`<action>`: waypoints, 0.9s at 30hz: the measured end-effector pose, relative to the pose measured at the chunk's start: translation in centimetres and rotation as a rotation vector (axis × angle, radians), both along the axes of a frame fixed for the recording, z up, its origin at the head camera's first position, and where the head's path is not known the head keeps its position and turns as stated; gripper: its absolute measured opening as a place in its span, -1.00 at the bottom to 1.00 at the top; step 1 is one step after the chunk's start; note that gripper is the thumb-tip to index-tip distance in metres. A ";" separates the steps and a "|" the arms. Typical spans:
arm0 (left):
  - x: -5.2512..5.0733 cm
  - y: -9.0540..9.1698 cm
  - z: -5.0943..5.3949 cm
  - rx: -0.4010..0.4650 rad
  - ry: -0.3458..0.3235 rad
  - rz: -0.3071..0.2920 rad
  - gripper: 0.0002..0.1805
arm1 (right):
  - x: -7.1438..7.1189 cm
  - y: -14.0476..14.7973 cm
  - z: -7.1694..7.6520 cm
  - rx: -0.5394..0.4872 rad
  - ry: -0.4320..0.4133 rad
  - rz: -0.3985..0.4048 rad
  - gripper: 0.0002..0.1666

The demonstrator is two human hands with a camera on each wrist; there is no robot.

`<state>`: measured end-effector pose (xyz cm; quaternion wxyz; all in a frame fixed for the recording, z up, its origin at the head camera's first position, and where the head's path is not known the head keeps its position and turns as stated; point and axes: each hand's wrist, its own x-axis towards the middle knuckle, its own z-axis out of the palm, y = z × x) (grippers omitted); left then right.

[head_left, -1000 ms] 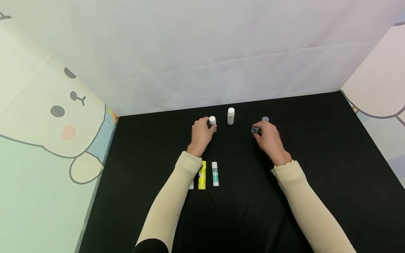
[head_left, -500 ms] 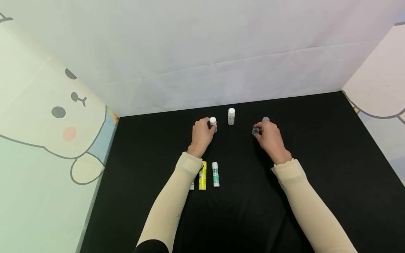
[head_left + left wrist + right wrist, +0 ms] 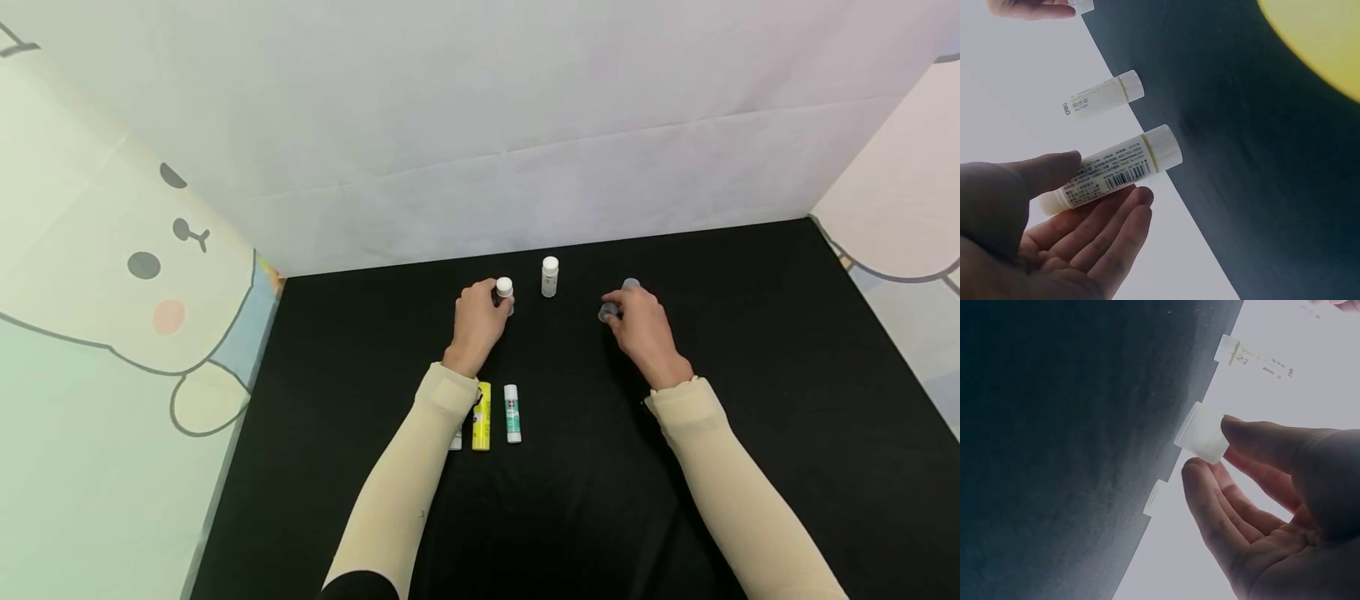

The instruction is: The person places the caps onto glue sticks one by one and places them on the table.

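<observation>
On the left, my left hand holds an upright white-capped glue stick between thumb and fingers; its barcode label faces the left wrist view, where the glue stick stands large. A second white-capped stick stands upright to its right, touched by neither hand. My right hand pinches a small translucent cap-like piece between thumb and fingertips; in the right wrist view this piece looks short and wide. Another translucent piece sits just behind the right hand, partly hidden by it.
A yellow tube and a green-and-white glue stick lie nearer on the black table. A white item is mostly hidden under the left sleeve. A white cloth wall rises behind the table.
The translucent piece in my right hand has tilted slightly. Both hands otherwise stay nearly where they were, and the whole head view has shifted a little.
</observation>
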<state>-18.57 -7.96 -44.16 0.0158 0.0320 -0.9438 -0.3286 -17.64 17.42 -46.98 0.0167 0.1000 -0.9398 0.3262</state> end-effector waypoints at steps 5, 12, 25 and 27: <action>0.2 -0.1 0.3 0.015 0.010 0.005 -0.72 | 0.0 0.0 -0.1 -0.003 0.019 0.000 -0.68; 1.0 0.0 0.7 0.067 0.019 -0.003 -0.70 | 0.2 -0.1 0.1 -0.050 0.030 -0.010 -0.67; 2.9 -0.1 1.0 0.107 0.032 -0.026 -0.68 | 0.8 -0.7 0.5 -0.138 0.031 -0.051 -0.65; 3.2 -0.1 1.0 0.115 0.032 -0.028 -0.68 | 0.9 -0.9 0.7 -0.150 0.023 -0.057 -0.65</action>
